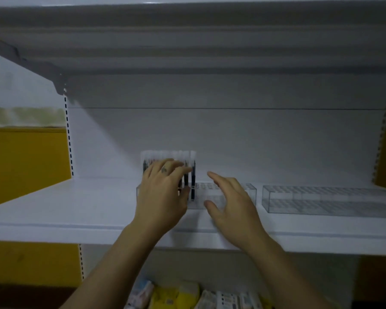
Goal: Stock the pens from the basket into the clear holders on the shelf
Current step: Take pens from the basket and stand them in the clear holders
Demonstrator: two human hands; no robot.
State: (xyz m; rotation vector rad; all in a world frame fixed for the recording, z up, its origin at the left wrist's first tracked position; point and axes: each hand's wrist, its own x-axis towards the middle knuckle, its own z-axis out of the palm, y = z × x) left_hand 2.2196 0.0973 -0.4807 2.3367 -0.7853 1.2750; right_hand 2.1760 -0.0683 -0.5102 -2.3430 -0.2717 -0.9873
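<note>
Down below the shelf edge, nearest to me, packets (176,295) are lying on a lower level; the basket is not showing anywhere, so I am judging that no fresh pen is in hand.

Above that, both arms are reaching over the white shelf (76,204). My left hand (163,192) is lying flat across the standing pens (193,175), fingers fairly straight and spread, thumb down in front of them; the grip is wide and closing on nothing that I can make out. My right hand (234,204) is hovering over the unfilled right part of the clear holder (201,196), grip wide, holding nothing.

The pens are sitting upright in the left part of that holder, white caps up, packed side by side. A second clear holder (321,199) is standing empty just to the right.

To do this step well, I am thinking: steady the light holder with the right hand so it is not sliding back, and press the row level with the left palm, gently, since the tall pens are likely to tip as a group. Blur is hiding whether each one is fully seated.
</note>
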